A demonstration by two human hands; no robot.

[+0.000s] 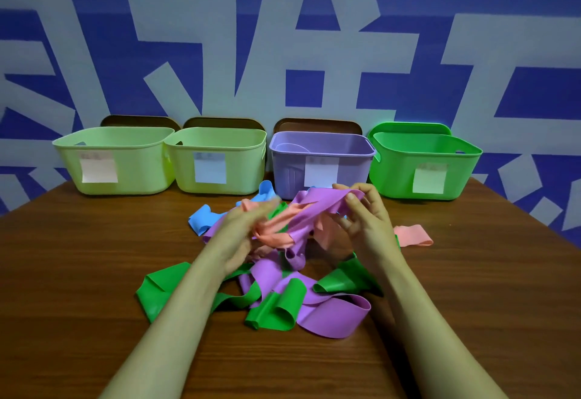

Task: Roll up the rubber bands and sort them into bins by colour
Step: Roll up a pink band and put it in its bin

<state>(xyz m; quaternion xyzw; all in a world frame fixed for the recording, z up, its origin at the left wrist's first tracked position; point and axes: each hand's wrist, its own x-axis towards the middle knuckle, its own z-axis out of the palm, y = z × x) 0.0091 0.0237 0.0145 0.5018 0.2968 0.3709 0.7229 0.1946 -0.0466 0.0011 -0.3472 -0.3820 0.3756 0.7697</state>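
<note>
A tangled heap of wide rubber bands lies on the wooden table: green bands, purple bands, blue bands and a salmon band off to the right. My right hand pinches the end of a purple band and holds it lifted above the heap. My left hand is motion-blurred over the heap at a salmon band; its grip is unclear.
Four bins stand in a row at the table's far edge against the blue-and-white wall: a pale green bin, a second pale green bin, a purple bin and a bright green bin. Each carries a paper label.
</note>
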